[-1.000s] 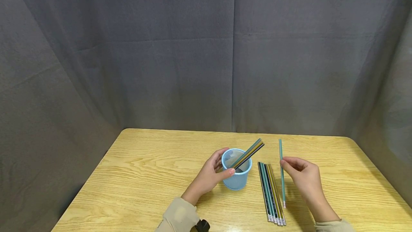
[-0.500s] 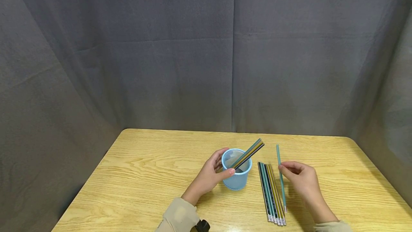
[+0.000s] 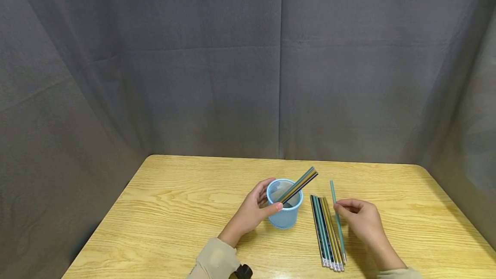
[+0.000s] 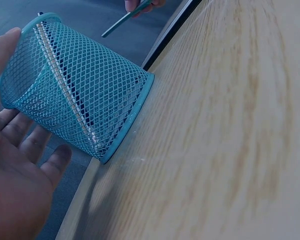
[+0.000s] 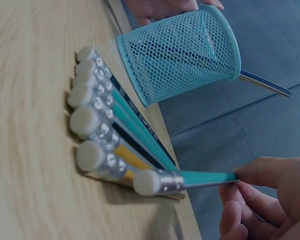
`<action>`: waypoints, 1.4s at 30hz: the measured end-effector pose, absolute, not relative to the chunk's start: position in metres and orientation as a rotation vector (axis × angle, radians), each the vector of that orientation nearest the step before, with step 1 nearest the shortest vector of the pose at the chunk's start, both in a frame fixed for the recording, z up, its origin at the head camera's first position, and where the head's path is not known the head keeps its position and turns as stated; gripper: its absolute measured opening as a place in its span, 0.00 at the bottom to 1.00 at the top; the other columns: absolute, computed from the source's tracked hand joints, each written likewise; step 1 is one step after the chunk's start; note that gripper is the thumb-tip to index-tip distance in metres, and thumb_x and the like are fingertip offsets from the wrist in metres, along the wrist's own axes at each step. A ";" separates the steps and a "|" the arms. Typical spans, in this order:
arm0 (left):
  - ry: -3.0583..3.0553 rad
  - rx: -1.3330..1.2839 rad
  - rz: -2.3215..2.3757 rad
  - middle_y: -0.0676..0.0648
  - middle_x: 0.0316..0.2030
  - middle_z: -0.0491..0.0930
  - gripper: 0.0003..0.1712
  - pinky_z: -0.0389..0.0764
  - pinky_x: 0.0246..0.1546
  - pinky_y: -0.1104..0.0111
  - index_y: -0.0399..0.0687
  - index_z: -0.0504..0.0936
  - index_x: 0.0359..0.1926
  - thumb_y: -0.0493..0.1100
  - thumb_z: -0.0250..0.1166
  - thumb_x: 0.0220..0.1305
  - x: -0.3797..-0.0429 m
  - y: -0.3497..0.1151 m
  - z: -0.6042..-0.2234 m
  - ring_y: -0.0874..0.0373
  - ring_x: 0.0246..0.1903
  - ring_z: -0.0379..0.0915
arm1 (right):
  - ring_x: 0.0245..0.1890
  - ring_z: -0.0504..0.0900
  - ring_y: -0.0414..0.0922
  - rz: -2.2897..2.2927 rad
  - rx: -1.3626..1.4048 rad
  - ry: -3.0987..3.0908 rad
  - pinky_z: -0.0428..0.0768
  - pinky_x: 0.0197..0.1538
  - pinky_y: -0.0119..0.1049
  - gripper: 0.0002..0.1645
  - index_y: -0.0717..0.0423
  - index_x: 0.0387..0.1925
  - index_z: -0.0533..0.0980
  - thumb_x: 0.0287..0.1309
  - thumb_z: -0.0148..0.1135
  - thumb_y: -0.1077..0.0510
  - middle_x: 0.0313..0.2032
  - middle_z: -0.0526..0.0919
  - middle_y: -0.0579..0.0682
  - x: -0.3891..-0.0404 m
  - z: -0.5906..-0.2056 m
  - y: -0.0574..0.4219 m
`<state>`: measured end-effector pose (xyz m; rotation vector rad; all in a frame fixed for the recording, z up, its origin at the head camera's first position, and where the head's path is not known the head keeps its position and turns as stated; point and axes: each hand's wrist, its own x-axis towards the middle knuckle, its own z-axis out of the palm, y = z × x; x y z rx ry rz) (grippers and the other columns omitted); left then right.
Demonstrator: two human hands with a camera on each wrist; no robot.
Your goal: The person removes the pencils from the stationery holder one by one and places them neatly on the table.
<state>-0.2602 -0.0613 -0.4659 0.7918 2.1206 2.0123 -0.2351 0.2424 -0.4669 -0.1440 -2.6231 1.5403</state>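
A light-blue mesh pencil cup (image 3: 284, 219) stands upright on the table. My left hand (image 3: 249, 214) holds it from the left, thumb at the rim and fingers along the far side. Green, yellow and black pencils (image 3: 306, 181) lean inside the cup, tops out to the right. Between thumb and fingertips, my right hand (image 3: 363, 221) pinches a green pencil (image 5: 210, 178), its white eraser end towards me. That eraser end is low beside a row of several black, green and yellow pencils (image 3: 327, 231) lying on the table, as the right wrist view shows.
The wooden table (image 3: 174, 210) ends at a straight far edge with rounded corners. Behind it and along both sides hang grey curtains (image 3: 217, 76). A small black object (image 3: 244, 271) sits beside the left sleeve.
My right hand has come slightly left and nearer with the green pencil, bringing it closer to the row. The left hand and the cup have stayed in place.
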 end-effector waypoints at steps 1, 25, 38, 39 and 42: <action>2.120 0.792 2.014 0.37 0.65 0.69 0.40 0.61 0.67 0.50 0.44 0.59 0.73 0.44 0.68 0.66 -0.259 -0.061 -0.464 0.41 0.65 0.64 | 0.39 0.78 0.41 1.541 -0.148 -2.629 0.78 0.38 0.30 0.20 0.65 0.48 0.82 0.63 0.67 0.53 0.44 0.83 0.54 -0.235 -0.468 0.243; 2.121 0.807 2.021 0.45 0.64 0.71 0.40 0.64 0.66 0.54 0.53 0.60 0.73 0.46 0.68 0.66 -0.271 -0.061 -0.483 0.46 0.65 0.66 | 0.28 0.79 0.45 1.547 -0.154 -2.694 0.77 0.30 0.34 0.12 0.67 0.40 0.83 0.60 0.67 0.60 0.29 0.84 0.50 -0.238 -0.486 0.244; 2.120 0.791 2.023 0.46 0.65 0.71 0.40 0.64 0.66 0.54 0.53 0.60 0.73 0.43 0.68 0.65 -0.277 -0.060 -0.490 0.49 0.64 0.66 | 0.27 0.78 0.44 1.378 -0.133 -2.780 0.74 0.33 0.37 0.12 0.64 0.35 0.84 0.58 0.69 0.57 0.25 0.82 0.48 -0.239 -0.485 0.245; 2.122 0.790 2.021 0.46 0.64 0.71 0.40 0.65 0.66 0.55 0.54 0.60 0.73 0.44 0.68 0.65 -0.277 -0.060 -0.490 0.50 0.64 0.67 | 0.27 0.77 0.44 1.357 -0.130 -2.789 0.74 0.33 0.37 0.12 0.64 0.34 0.84 0.58 0.69 0.57 0.25 0.82 0.48 -0.239 -0.485 0.245; 2.130 0.797 2.019 0.47 0.64 0.71 0.39 0.65 0.66 0.56 0.55 0.61 0.73 0.46 0.69 0.65 -0.277 -0.061 -0.491 0.50 0.64 0.67 | 0.27 0.77 0.43 1.312 -0.121 -2.808 0.73 0.33 0.37 0.12 0.63 0.34 0.85 0.58 0.69 0.56 0.25 0.82 0.47 -0.240 -0.485 0.245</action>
